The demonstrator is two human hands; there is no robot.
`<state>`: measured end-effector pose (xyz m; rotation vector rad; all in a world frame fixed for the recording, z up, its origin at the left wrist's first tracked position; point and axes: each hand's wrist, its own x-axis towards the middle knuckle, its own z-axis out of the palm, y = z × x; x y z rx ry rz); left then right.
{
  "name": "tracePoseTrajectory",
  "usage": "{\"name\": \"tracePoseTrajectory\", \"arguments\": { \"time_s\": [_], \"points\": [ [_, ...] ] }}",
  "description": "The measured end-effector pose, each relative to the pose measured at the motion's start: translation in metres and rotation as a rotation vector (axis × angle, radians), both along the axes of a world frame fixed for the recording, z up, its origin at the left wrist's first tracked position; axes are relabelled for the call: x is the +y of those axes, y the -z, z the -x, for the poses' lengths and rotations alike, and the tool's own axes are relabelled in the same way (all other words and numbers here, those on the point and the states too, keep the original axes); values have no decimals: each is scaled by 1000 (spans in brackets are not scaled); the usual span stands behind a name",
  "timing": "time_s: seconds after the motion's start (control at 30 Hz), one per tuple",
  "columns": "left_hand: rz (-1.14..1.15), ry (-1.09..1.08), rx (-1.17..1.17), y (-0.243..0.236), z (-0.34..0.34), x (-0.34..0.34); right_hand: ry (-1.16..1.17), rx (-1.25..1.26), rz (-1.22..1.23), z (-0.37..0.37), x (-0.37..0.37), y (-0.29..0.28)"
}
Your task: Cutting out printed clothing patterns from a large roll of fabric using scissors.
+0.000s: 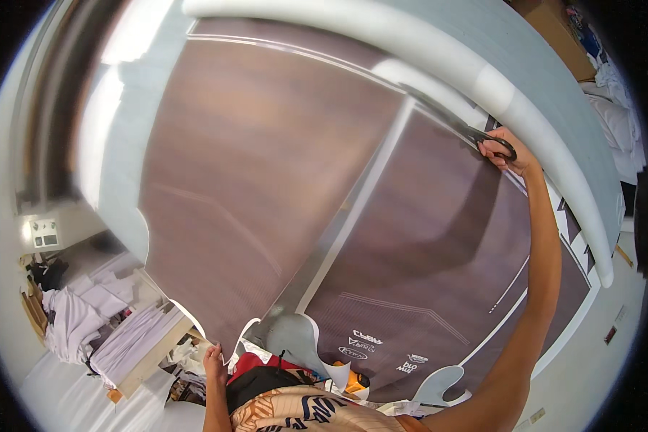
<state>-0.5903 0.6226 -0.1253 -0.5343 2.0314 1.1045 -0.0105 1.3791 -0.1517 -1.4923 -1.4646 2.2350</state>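
Observation:
My right hand (pixel 510 150), stretched far to the right, is closed on the handles of black scissors (pixel 475 134). The blades point left along the white border of the printed brown fabric. Near my body on the left, my left hand (pixel 214 362) pinches the lower corner of a large brown fabric panel (pixel 252 144). That panel is parted from a second brown panel (pixel 425 209) by a gap that narrows toward the far edge. White lettering and curved white-edged cut-outs show on the near part of the second panel.
A long white roll (pixel 511 101) curves along the far side of the pale table (pixel 554 57). White cloth heaps (pixel 75 324) lie at the left beside a box with switches (pixel 45 234). An orange object (pixel 356 381) sits by my body. More white cloth (pixel 612 122) lies at the far right.

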Motion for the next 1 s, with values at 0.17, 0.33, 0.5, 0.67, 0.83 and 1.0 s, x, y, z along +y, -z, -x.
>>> {"name": "tracePoseTrajectory", "arguments": {
  "time_s": [0.17, 0.33, 0.5, 0.67, 0.83, 1.0],
  "points": [
    [78, 42, -11, 5, 3, -4, -103, -86, -98, -2, 6, 4],
    [64, 70, -48, 6, -2, 0, -136, -33, -118, 7, 19, 9],
    [55, 50, -24, 11, -5, -4, -175, -27, -153, 22, 29, 10],
    [126, 63, -31, 18, 0, -10, -204, -34, -175, 39, 35, 13],
    [50, -29, -47, 17, -9, 1, -215, -74, -222, 55, 39, 13],
    [3, -89, -40, 17, -16, 8, -232, -71, -238, 73, 44, 9]
  ]
}}
